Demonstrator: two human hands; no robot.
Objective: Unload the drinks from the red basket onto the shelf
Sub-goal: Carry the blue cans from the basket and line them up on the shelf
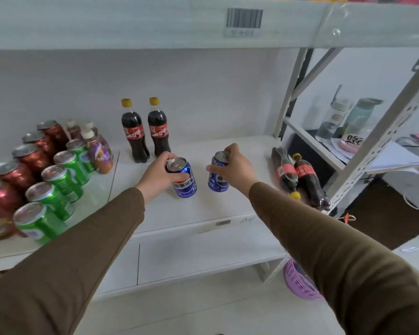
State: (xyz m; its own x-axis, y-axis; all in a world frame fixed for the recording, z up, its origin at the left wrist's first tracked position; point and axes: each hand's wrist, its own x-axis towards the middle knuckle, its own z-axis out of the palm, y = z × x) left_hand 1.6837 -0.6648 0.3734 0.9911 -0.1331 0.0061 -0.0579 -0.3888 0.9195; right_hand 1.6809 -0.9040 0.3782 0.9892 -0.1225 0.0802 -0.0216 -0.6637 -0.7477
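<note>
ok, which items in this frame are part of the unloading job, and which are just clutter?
Job:
left hand, blue can
right hand, second blue can
shelf

Clutter:
purple basket
water bottles on the neighbouring rack

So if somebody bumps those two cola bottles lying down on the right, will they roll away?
Probably a little. The lying cola bottles are round, so a nudge could roll them along the white shelf. They lie close to its front right corner, so they might drop off. They look full, so likely heavy enough to resist a light touch.
</note>
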